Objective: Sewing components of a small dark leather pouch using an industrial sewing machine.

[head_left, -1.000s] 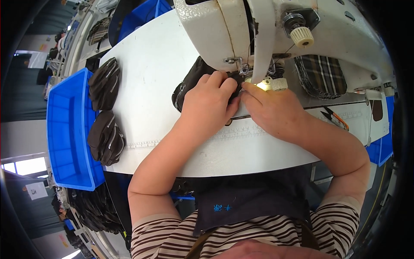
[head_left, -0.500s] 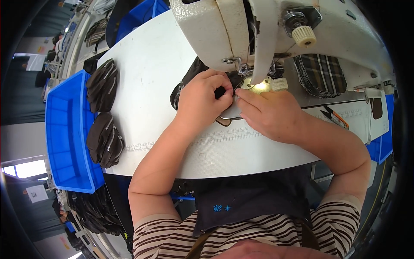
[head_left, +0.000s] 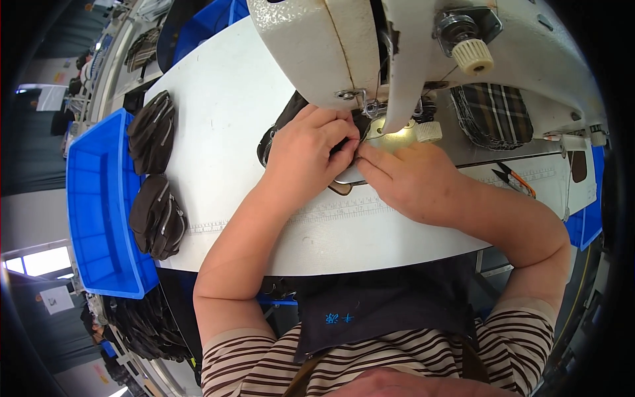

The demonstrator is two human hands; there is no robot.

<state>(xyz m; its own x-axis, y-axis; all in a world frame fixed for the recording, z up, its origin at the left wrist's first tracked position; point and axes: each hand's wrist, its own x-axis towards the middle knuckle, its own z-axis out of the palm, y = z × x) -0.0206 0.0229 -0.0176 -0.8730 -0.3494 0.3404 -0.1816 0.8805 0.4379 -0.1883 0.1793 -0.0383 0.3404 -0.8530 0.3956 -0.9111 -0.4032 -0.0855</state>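
Beneath the head of a white sewing machine (head_left: 311, 49), a dark fabric piece with a zipper (head_left: 266, 144) lies partly under my left hand (head_left: 311, 149). That hand is closed, its fingertips pinching the edge of the dark fabric left of the needle area. My right hand (head_left: 413, 182) is closed as well, with thumb and forefinger meeting the left fingertips just in front of the lit needle plate (head_left: 399, 137). Whatever lies between the right fingertips is too small to make out. Much of the fabric is hidden by my left hand and the machine head.
Two dark zippered pouches (head_left: 159, 217) rest at the table's left edge, beside a blue bin (head_left: 99, 281). Plaid fabric pieces (head_left: 493, 116) are stacked right of the needle. Orange-handled thread snips (head_left: 516, 178) lie near my right forearm. A printed ruler scale (head_left: 344, 210) crosses the white tabletop (head_left: 225, 119).
The view has shifted slightly. My right fingers have drawn closer together at the left fingertips, while the left hand keeps its pinch on the fabric.
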